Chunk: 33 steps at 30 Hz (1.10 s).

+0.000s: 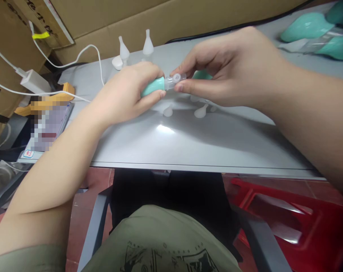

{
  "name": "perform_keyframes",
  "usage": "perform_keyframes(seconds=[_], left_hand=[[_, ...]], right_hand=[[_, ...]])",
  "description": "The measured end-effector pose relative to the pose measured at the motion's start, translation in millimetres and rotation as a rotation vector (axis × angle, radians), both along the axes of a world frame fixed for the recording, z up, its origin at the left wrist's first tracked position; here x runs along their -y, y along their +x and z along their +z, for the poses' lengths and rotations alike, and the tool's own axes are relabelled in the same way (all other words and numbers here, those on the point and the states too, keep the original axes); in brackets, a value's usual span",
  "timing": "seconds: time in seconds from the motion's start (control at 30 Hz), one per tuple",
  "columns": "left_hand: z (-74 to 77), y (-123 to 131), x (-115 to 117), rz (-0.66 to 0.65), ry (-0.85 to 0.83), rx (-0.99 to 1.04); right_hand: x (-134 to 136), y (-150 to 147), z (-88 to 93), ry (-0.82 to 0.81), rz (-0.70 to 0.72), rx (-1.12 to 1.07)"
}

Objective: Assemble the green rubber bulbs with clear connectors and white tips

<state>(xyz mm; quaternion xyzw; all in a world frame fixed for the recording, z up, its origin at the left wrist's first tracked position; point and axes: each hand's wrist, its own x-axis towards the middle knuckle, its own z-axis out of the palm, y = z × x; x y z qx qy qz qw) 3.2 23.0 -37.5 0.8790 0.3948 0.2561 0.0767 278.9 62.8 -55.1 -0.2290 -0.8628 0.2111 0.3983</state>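
My left hand [129, 88] is closed around a mint-green rubber bulb [153, 87], which looks like a nasal aspirator. From the bulb's right end a clear plastic connector [169, 82] sticks out. The thumb and forefinger of my right hand [230, 68] pinch this connector near its free end. Part of another green piece [202, 74] shows behind my right hand, mostly hidden. Two white cone-shaped nozzle tips [148, 44] stand upright beyond my left hand. Nearer to me, a small translucent tip [168, 110] and a teardrop-shaped tip [200, 111] lie below my hands.
More green bulbs [307, 27] with clear parts lie at the grey table's far right. Cardboard [117, 19] walls the back. On the left are a white charger [35, 82] with cables, an orange object [69, 90] and a blurred-out phone-like device [51, 126]. A red stool [327, 223] stands below right.
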Motion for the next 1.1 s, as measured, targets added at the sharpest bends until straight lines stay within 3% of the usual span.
perform_keyframes(seconds=[0.67, 0.83, 1.1], left_hand=[[-3.7, 0.9, -7.1, 0.000, 0.093, -0.022], [-5.7, 1.2, -4.2, 0.005, 0.024, -0.013], [3.6, 1.0, 0.2, -0.012, -0.001, 0.040]], right_hand=[[4.8, -5.8, 0.9, -0.012, -0.084, -0.028], [1.1, -2.7, 0.3, 0.005, -0.068, 0.021], [2.6, -6.5, 2.4, 0.023, -0.021, 0.009]])
